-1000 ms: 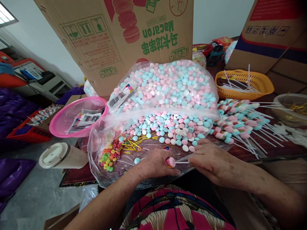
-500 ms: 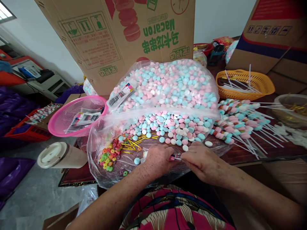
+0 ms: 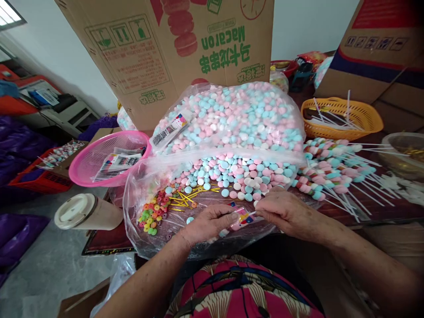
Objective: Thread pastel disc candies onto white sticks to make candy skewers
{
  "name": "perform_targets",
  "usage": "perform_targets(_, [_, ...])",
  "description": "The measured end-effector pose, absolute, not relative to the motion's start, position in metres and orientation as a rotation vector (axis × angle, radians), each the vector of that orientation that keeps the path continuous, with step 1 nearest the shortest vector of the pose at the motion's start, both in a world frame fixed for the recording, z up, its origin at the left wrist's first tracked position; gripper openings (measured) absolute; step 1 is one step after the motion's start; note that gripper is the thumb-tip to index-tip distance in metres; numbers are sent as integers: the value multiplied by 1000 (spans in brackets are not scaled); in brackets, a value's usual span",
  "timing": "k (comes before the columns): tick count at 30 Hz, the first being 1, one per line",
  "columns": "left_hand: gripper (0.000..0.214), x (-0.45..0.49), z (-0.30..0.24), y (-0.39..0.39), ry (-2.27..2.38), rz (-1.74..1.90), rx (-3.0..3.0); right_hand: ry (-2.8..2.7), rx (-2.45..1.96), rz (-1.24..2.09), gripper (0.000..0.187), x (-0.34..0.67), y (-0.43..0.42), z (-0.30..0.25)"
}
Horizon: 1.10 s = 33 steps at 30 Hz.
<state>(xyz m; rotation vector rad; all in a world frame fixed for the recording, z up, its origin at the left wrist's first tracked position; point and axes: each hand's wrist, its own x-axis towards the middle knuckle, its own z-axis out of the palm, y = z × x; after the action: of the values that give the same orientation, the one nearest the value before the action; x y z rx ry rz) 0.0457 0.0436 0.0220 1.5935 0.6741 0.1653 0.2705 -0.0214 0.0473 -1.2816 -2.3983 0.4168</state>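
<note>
Candy stick (image 3: 243,218) pinched at both ends by left hand (image 3: 208,223) and right hand (image 3: 286,212), low over plastic sheet (image 3: 155,238). Finished skewers (image 3: 331,172) piled rightward; loose candy discs (image 3: 238,174) and full bag (image 3: 232,115) unthreaded.

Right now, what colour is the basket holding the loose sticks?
The basket is orange, seen best in the head view.

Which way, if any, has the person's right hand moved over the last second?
Yes, slightly: the right hand edged forward, toward the loose candies.
</note>
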Motion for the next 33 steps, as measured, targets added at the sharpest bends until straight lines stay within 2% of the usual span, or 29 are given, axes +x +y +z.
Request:
perform_targets(6, [43, 51, -8, 22, 872, 465, 1421, -2395, -1296, 386, 34, 243, -17, 23])
perform_targets(9, [41, 46, -5, 23, 939, 547, 1414, -2092, -1326, 658, 28, 241, -14, 11])
perform_targets(13, [35, 43, 3, 23, 1045, 651, 1427, -1548, -1466, 1025, 32, 234, -17, 3])
perform_targets(17, [34, 43, 3, 17, 1067, 702, 1620, -1471, -1430, 1155, 28, 206, -25, -4])
perform_targets(20, [29, 38, 3, 18, 906, 611, 1476, -1371, -1471, 1131, 30, 190, -28, -8])
perform_targets(23, [31, 30, 9, 26, 642, 312, 1278, -1358, -1477, 1164, 24, 185, -28, -9])
perform_targets(26, [24, 25, 18, 37, 637, 141, 1266, -1407, -1479, 1209, 22, 187, -23, -5])
perform_targets(28, [18, 24, 22, 42, 718, 136, 1294, -1408, -1538, 1084, 25, 190, -17, 1])
perform_targets(29, [18, 23, 23, 44, 761, 142, 1303, -1421, -1571, 911, 26, 193, -15, 5])
perform_targets(31, [19, 23, 23, 45, 839, 137, 1300, -1592, -1554, 434, 21, 198, -10, 13])
perform_targets(33, [18, 24, 21, 45, 858, 108, 1278, -1983, -1365, -4, 22, 203, -8, 18])
